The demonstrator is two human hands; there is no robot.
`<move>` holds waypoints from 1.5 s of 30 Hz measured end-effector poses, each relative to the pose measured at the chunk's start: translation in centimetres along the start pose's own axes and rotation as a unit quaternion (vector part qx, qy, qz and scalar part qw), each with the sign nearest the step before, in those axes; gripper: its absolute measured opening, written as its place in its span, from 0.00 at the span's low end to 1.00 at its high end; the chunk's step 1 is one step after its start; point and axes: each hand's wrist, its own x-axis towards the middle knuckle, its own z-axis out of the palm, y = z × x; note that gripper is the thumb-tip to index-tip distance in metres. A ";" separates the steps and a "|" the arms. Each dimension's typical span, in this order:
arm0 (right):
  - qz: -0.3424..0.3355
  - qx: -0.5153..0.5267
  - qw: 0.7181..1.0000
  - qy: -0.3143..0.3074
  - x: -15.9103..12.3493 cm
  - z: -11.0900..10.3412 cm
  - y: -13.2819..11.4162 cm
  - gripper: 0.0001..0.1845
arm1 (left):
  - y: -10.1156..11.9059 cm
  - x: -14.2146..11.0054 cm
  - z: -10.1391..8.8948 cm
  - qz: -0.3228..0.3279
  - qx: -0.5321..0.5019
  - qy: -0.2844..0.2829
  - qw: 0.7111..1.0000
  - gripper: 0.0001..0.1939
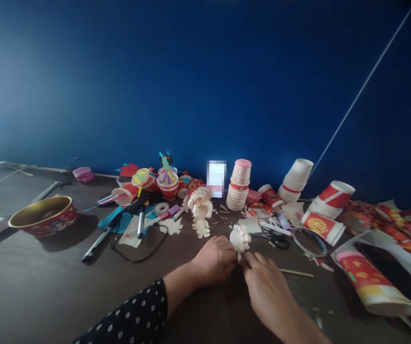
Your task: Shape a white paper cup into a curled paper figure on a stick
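Note:
A small white paper cup cut into curled strips [240, 238] is held low over the dark table, its round base facing me. My left hand [215, 260] is closed at its lower left edge, fingers curled in. Against the lower strips, from the other side, press the bent fingers of my right hand [267, 282]; the fingertips are partly hidden. A thin wooden stick [296, 273] extends to the right from behind my right hand; its other end is hidden. Just beyond stands a larger frilled white paper piece [201, 210] with curled strips.
Stacked paper cups [239, 188] stand at the back. Scissors [279, 241] and a tape roll [309, 241] lie to the right, near a red patterned cup [375, 282]. On the left are a red-gold bowl [42, 217] and black markers [100, 243]. Paper scraps lie scattered.

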 end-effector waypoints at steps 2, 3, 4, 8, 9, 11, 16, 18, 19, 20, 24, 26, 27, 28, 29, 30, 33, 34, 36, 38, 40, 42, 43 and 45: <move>-0.001 -0.003 1.000 -0.002 0.1 0.0 0.0 0.20 | 0.0 0.0 0.2 -0.005 -0.001 0.009 1.000 0.04; -0.001 -0.004 1.000 -0.002 0.1 0.0 0.1 0.20 | -0.1 0.1 0.4 -0.007 -0.001 0.015 1.000 0.04; 0.000 -0.005 1.000 -0.002 0.1 0.0 0.1 0.20 | -0.1 0.1 0.5 -0.010 -0.001 0.021 1.000 0.04; 0.003 -0.003 1.000 -0.006 0.2 0.1 0.1 0.20 | -0.2 0.2 1.1 -0.018 -0.007 0.040 0.999 0.04; 0.004 -0.003 1.000 -0.008 0.2 0.1 0.2 0.21 | -0.2 0.2 1.2 -0.021 -0.006 0.042 0.999 0.05; 0.004 -0.005 1.000 -0.012 0.2 0.2 0.3 0.21 | -0.1 0.2 1.1 -0.030 -0.002 0.040 0.999 0.05; 0.008 -0.002 1.000 -0.019 0.1 0.1 0.4 0.22 | 0.1 0.3 0.9 -0.049 0.003 0.029 0.998 0.05; 0.012 0.004 1.000 -0.018 0.1 0.1 0.4 0.22 | 0.2 0.5 1.0 -0.054 0.000 0.032 0.998 0.07; 0.014 0.005 1.000 -0.019 0.1 0.1 0.4 0.22 | 0.2 0.5 1.0 -0.055 -0.001 0.035 0.998 0.08; 0.016 0.007 1.000 -0.019 0.1 0.2 0.4 0.23 | 0.1 0.6 1.1 -0.055 -0.001 0.038 0.998 0.09; 0.011 0.029 1.000 -0.002 0.1 0.8 0.9 0.23 | 0.0 0.8 1.4 -0.057 0.013 0.041 0.997 0.10; 0.002 0.056 0.998 0.006 0.2 1.1 1.4 0.24 | 0.0 0.8 1.5 -0.064 0.022 0.039 0.997 0.09; 0.005 0.070 0.998 0.006 0.2 1.1 1.6 0.24 | 0.1 0.8 1.4 -0.065 0.024 0.036 0.997 0.08; 0.004 0.083 0.996 0.011 0.2 1.1 1.8 0.24 | 0.1 0.8 1.4 -0.063 0.023 0.033 0.997 0.07; 0.000 0.095 0.995 0.014 0.2 1.1 1.9 0.24 | 0.1 0.7 1.3 -0.060 0.022 0.032 0.997 0.06; -0.005 0.104 0.994 0.014 0.1 0.9 2.0 0.24 | 0.2 0.7 1.3 -0.057 0.020 0.033 0.998 0.06; -0.017 0.106 0.994 0.007 -0.1 0.5 1.8 0.23 | 0.2 0.7 1.4 -0.060 0.021 0.043 0.997 0.07; -0.017 0.097 0.995 0.003 -0.2 0.4 1.6 0.23 | 0.2 0.7 1.5 -0.063 0.022 0.046 0.997 0.08; -0.011 0.072 0.997 -0.008 -0.2 0.2 1.2 0.22 | 0.1 0.8 1.7 -0.067 0.024 0.045 0.996 0.08; -0.004 0.047 0.999 -0.015 -0.2 0.1 0.9 0.22 | 0.0 0.7 1.8 -0.066 0.024 0.047 0.996 0.08; -0.004 0.030 0.999 -0.019 -0.1 0.1 0.8 0.21 | -0.1 0.6 1.7 -0.064 0.019 0.049 0.997 0.08; -0.006 0.019 1.000 -0.020 -0.1 0.1 0.7 0.21 | 0.0 0.5 1.4 -0.065 0.011 0.050 0.997 0.08; -0.006 0.016 1.000 -0.018 0.0 0.1 0.7 0.21 | 0.1 0.4 1.3 -0.067 0.005 0.050 0.996 0.07; -0.007 0.015 1.000 -0.014 0.0 0.1 0.8 0.21 | 0.2 0.4 1.0 -0.071 -0.003 0.051 0.996 0.04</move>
